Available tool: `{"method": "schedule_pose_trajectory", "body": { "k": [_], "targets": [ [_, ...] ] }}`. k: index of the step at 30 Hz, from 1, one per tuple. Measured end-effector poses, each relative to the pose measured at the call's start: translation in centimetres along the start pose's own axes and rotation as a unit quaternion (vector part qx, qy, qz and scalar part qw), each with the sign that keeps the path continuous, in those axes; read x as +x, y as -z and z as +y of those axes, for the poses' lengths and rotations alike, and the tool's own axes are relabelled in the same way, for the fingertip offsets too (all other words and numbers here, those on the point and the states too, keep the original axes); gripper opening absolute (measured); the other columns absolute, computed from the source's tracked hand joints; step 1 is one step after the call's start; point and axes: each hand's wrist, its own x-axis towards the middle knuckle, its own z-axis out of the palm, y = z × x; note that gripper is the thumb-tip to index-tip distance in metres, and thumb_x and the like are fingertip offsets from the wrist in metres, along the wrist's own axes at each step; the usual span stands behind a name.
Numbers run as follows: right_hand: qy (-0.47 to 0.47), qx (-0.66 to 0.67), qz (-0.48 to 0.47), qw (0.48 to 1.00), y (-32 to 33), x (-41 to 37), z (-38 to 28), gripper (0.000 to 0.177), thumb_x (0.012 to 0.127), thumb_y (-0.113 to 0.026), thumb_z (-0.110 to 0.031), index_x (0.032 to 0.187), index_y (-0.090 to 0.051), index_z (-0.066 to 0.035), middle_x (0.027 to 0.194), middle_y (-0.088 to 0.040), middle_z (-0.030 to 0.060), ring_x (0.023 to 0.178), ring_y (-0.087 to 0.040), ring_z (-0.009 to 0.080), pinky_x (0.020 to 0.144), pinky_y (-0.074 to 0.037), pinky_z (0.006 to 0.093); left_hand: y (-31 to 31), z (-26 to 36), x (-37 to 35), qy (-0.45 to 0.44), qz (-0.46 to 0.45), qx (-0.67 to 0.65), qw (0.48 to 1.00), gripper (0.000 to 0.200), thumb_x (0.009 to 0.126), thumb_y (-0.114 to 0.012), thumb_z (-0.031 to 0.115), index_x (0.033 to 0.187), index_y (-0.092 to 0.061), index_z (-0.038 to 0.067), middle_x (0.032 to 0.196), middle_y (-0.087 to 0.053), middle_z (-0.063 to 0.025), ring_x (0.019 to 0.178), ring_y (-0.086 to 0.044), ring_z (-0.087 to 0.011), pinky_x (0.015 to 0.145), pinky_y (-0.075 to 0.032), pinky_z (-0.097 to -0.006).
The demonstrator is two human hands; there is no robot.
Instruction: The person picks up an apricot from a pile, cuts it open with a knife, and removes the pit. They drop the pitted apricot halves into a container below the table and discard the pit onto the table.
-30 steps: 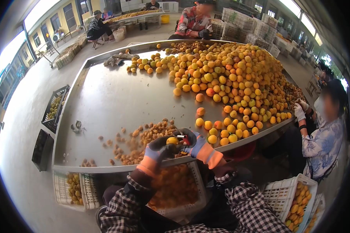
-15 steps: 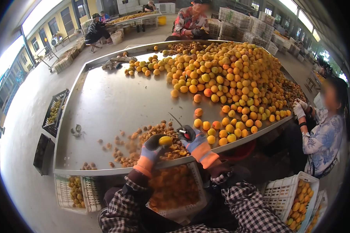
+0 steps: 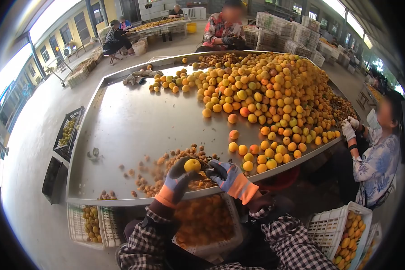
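Note:
My left hand [image 3: 177, 174], in a grey, blue and orange glove, is closed around a yellow apricot [image 3: 192, 165] above the near edge of the metal table [image 3: 135, 117]. Close beside it, my gloved right hand [image 3: 225, 173] has its fingers curled around a small knife, whose blade is mostly hidden near the fruit. Beneath and left of my hands lie brown apricot pits [image 3: 149, 185]. A large heap of whole apricots [image 3: 274, 94] covers the far right side of the table, with loose ones nearer my right hand.
Below the table edge, a white crate [image 3: 234, 231] holds orange fruit pieces. Fruit crates stand at left [image 3: 107, 225] and right [image 3: 321, 229]. One co-worker [image 3: 375, 157] sits at the right side, another [image 3: 224, 31] at the far side. Grey gloves [image 3: 141, 76] lie at the table's far left.
My right hand has brought the knife down toward the apricot, so its raised blade no longer shows. The apricot has turned in my left hand. The whole view has shifted slightly.

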Motion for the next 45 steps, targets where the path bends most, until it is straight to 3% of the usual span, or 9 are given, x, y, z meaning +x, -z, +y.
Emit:
{"method": "schedule_pose_trajectory", "body": {
  "k": [7, 19, 33, 34, 35, 37, 40, 43, 45],
  "targets": [
    [0.023, 0.018, -0.019, 0.999, 0.0, -0.5, -0.6, 0.018, 0.086, -0.062, -0.010, 0.102, -0.061, -0.002, 0.087, -0.064, 0.0185, 0.082, -0.063, 0.0333, 0.069, -0.048, 0.0351, -0.1, 0.7, 0.1, 0.017, -0.031, -0.016, 0.999, 0.059, 0.084, -0.070, 0.034, 0.127, -0.047, 0.000, 0.112, -0.060, -0.0090, 0.106, -0.058, -0.0186, 0.093, -0.048, -0.0337],
    [0.003, 0.015, -0.045, 0.999, -1.0, -0.8, -1.2, 0.025, 0.088, -0.057, -0.011, 0.112, -0.058, -0.003, 0.087, -0.065, 0.0172, 0.081, -0.064, 0.0298, 0.069, -0.048, 0.0357, 0.1, 1.2, -0.2, -0.033, -0.015, 0.039, 0.999, 0.056, 0.079, -0.075, 0.023, 0.124, -0.051, -0.002, 0.115, -0.060, -0.0085, 0.107, -0.057, -0.0176, 0.096, -0.044, -0.0316],
    [0.039, 0.053, -0.038, 0.997, -3.5, -0.9, 0.4, 0.034, 0.089, -0.056, -0.018, 0.120, -0.054, -0.005, 0.090, -0.064, 0.0185, 0.086, -0.063, 0.0363, 0.071, -0.050, 0.0374, -0.6, 1.5, -1.2, -0.057, 0.028, 0.148, 0.987, 0.052, 0.082, -0.068, 0.016, 0.126, -0.046, -0.001, 0.114, -0.056, -0.0073, 0.107, -0.054, -0.0171, 0.095, -0.042, -0.0304],
    [0.015, 0.088, -0.050, 0.995, -3.1, -1.0, 0.3, 0.035, 0.088, -0.057, -0.018, 0.121, -0.054, -0.005, 0.093, -0.065, 0.0188, 0.088, -0.063, 0.0359, 0.072, -0.050, 0.0376, -1.0, 1.6, -1.7, -0.049, 0.054, 0.112, 0.991, 0.046, 0.084, -0.063, 0.007, 0.126, -0.047, 0.003, 0.116, -0.055, -0.0087, 0.106, -0.055, -0.0169, 0.090, -0.047, -0.0302],
    [0.033, 0.054, -0.027, 0.998, -2.6, -1.3, -0.4, 0.040, 0.084, -0.062, -0.006, 0.123, -0.054, -0.004, 0.098, -0.067, 0.0148, 0.092, -0.067, 0.0250, 0.075, -0.052, 0.0330, -0.5, 1.1, -1.4, -0.077, 0.030, 0.134, 0.988, 0.046, 0.083, -0.061, 0.004, 0.126, -0.046, 0.004, 0.118, -0.053, -0.0085, 0.108, -0.054, -0.0174, 0.090, -0.046, -0.0305],
    [0.016, 0.038, -0.041, 0.998, -2.4, -1.2, -0.8, 0.050, 0.082, -0.065, -0.013, 0.130, -0.050, -0.006, 0.100, -0.065, 0.0204, 0.093, -0.066, 0.0292, 0.077, -0.052, 0.0347, -1.7, 1.3, -1.7, -0.028, 0.089, 0.036, 0.995, 0.046, 0.080, -0.060, 0.002, 0.124, -0.048, 0.005, 0.115, -0.053, -0.0076, 0.105, -0.054, -0.0179, 0.092, -0.045, -0.0305],
    [0.017, 0.055, -0.024, 0.998, -4.0, -1.0, 0.3, 0.049, 0.084, -0.061, -0.016, 0.130, -0.048, -0.008, 0.102, -0.064, 0.0208, 0.097, -0.063, 0.0356, 0.080, -0.050, 0.0382, -1.4, 1.2, -1.4, -0.066, 0.070, 0.091, 0.991, 0.039, 0.081, -0.057, 0.010, 0.118, -0.051, 0.002, 0.110, -0.055, -0.0079, 0.102, -0.055, -0.0193, 0.091, -0.044, -0.0320],
    [0.042, 0.068, 0.019, 0.997, -5.3, -0.7, 0.4, 0.036, 0.089, -0.055, -0.018, 0.122, -0.052, -0.007, 0.093, -0.063, 0.0214, 0.089, -0.061, 0.0387, 0.074, -0.048, 0.0395, -2.2, 1.0, -1.4, -0.077, 0.083, 0.019, 0.993, 0.044, 0.085, -0.064, 0.030, 0.117, -0.051, 0.002, 0.101, -0.057, -0.0082, 0.097, -0.057, -0.0216, 0.089, -0.044, -0.0331],
    [0.027, 0.048, 0.005, 0.998, -5.5, -0.5, 0.4, 0.043, 0.089, -0.056, -0.022, 0.129, -0.047, -0.008, 0.093, -0.063, 0.0219, 0.086, -0.062, 0.0383, 0.072, -0.048, 0.0402, -1.9, 1.0, -1.5, -0.039, 0.089, -0.016, 0.995, 0.052, 0.083, -0.068, 0.040, 0.117, -0.052, 0.003, 0.100, -0.058, -0.0092, 0.098, -0.058, -0.0230, 0.089, -0.044, -0.0360]
  ]
}}
